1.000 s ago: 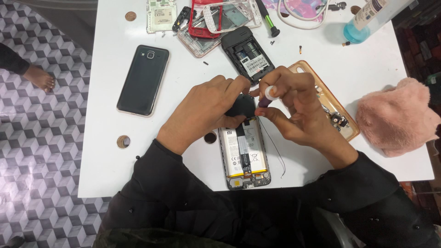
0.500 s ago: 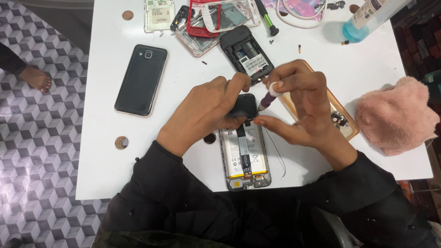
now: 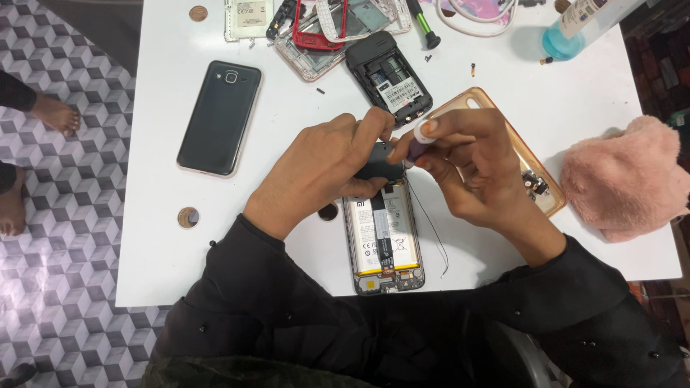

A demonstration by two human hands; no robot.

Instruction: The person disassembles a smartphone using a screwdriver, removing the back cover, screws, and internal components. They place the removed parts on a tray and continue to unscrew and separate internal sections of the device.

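Item: opened phone, long axis running away from me on the tabletop. My left hand clamps its top cover; my right hand pinches a screwdriver just above it.

Both hands over opened phone

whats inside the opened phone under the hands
The opened phone shows a white battery with a dark strip down its middle and a board at the bottom edge. Its top end is covered by the left hand and right hand, so that part stays unseen.
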